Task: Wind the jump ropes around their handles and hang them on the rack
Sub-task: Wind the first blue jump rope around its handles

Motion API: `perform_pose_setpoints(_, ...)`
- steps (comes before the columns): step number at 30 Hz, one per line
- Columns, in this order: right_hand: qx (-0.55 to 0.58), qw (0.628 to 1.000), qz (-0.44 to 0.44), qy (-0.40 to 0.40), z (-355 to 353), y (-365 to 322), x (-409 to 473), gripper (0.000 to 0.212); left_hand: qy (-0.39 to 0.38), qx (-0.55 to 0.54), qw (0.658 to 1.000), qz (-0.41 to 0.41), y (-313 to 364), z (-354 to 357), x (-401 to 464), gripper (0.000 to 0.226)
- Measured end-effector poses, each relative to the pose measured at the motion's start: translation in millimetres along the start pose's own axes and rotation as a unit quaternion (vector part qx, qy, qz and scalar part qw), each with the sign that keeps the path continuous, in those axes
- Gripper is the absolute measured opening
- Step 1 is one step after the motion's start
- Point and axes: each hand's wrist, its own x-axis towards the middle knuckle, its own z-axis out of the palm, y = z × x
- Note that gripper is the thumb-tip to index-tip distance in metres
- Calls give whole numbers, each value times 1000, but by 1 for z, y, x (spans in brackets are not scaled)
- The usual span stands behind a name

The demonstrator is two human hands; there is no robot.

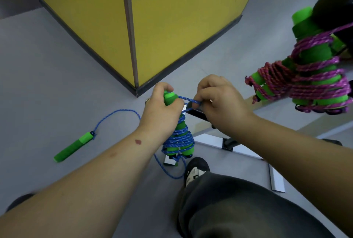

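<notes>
My left hand (162, 111) grips the top of a pair of green handles (178, 142), held upright over the grey floor (47, 84), while my right hand (219, 102) pinches the blue rope (191, 100) just beside it, the two hands close together. Coils already cover the lower half. I should keep the strand taut and lay each turn snug against the last. A loose handle (73, 147) lies on the floor to my left, its rope trailing. Wound pink ropes (315, 77) hang on the rack (238, 148) at right.
</notes>
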Motion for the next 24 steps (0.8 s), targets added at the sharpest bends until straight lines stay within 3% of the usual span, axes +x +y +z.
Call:
perform_pose_setpoints(5, 120, 978, 156, -66, 11, 1, 2, 39, -2, -1, 1000, -9, -12, 10, 11, 18)
perform_pose_setpoints(9, 218, 908, 308, -181, 21, 12, 4, 26, -2, 38, 999, -33, -29, 16, 23, 26)
perform_pose_setpoints(11, 252, 880, 356, -187, 27, 20, 5, 27, -5, 43, 998, -43, -36, 21, 32, 29)
perform_pose_setpoints(13, 276, 869, 375, -169, 31, 29, 8, 33, -9, 20, 998, -67, -42, 29, 42, 28)
perform_pose_setpoints(17, 252, 884, 363, -156, 39, 44, 14, 43, -5, 39, 996, -84, -52, 48, 62, 21)
perform_pose_setpoints(20, 220, 883, 387, -149, 47, 51, 14, 46, -7, 58, 994, -94, -58, 59, 75, 28)
perform_pose_setpoints(24, 206, 885, 396, -136, 60, 61, 12, 44, -41, -4, 991, -124, -66, 66, 85, 39)
